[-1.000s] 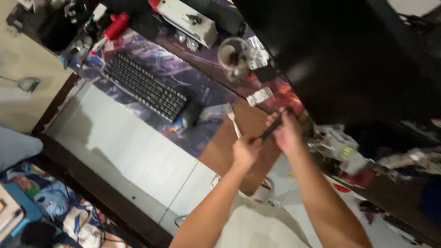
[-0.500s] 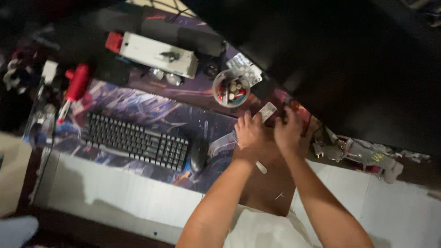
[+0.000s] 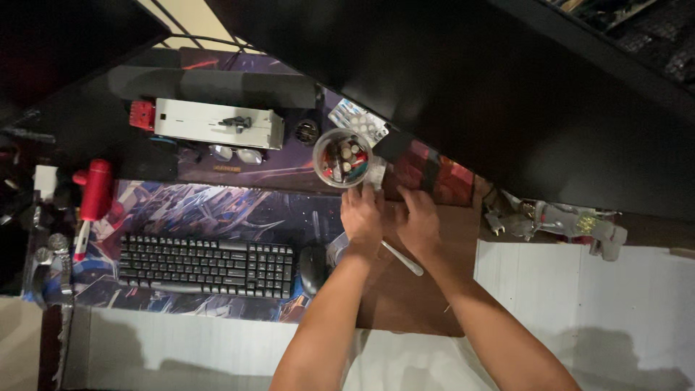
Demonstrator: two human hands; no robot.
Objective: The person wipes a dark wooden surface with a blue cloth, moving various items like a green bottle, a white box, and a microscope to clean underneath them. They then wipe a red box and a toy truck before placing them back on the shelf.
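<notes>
Lower centre: brown board [image 3: 405,297], work surface under both hands. White stick [image 3: 402,258], lying loose between the wrists. Left hand [image 3: 362,217], fingers curled at the clear cup [image 3: 343,158]; grip unclear. Right hand [image 3: 418,221], flat, fingers forward; holding anything, cannot tell. Left: keyboard [image 3: 206,266], mouse [image 3: 313,268], set aside.

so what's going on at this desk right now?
A person has both bare hands down on a brown board at the desk's middle. The left hand rests just below a clear cup filled with small items; the right hand lies beside it. A thin white stick sits on the board under the hands. Whether either hand grips anything is unclear. A black keyboard and mouse lie to the left.
</notes>
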